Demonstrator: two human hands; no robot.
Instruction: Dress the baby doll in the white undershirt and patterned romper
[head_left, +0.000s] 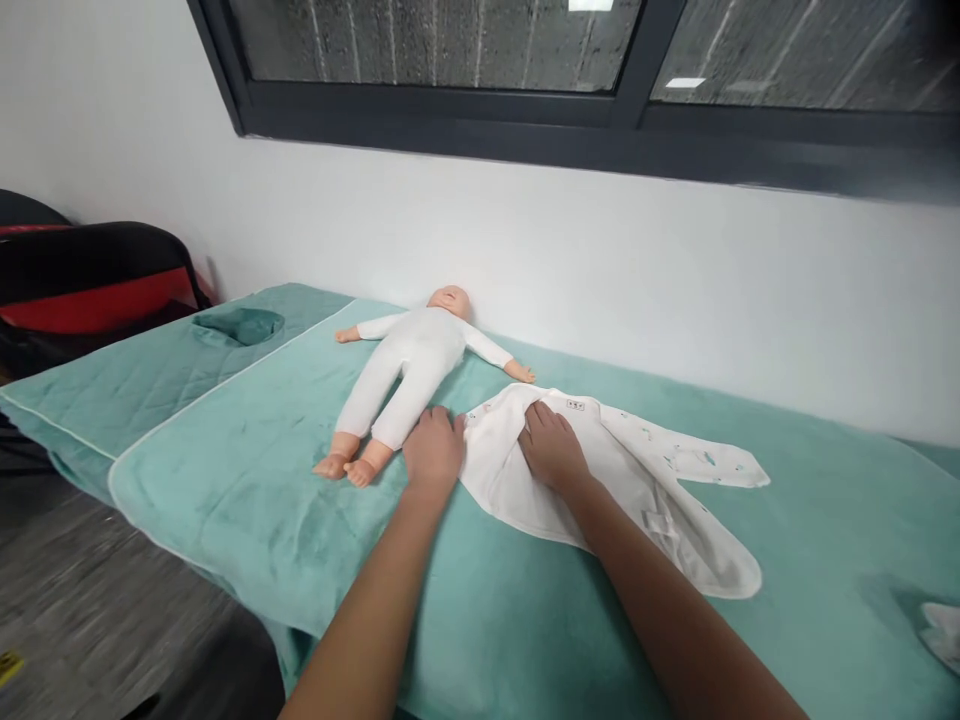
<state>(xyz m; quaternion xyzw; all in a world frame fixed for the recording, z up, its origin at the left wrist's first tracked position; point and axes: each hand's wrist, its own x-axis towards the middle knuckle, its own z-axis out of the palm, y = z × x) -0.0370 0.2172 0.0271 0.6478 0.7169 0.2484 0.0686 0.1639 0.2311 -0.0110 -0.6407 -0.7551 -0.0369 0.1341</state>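
A white baby shirt with small coloured prints lies spread open, its inside facing up over much of its front. Along its left edge, my left hand is closed with curled fingers at the cloth near one sleeve; the fingertips are partly hidden. My right hand has its fingers bent onto the shirt below the neck label and grips the fabric there. The other sleeve stretches out to the right. Beside my left hand a baby doll with a white cloth body lies on its back, arms spread, head toward the wall.
A green padded cover lies over the bed, with a face hole at the left. Behind it stands a white wall under a dark window frame. A black and red chair is at left. Some pale cloth shows at the right edge.
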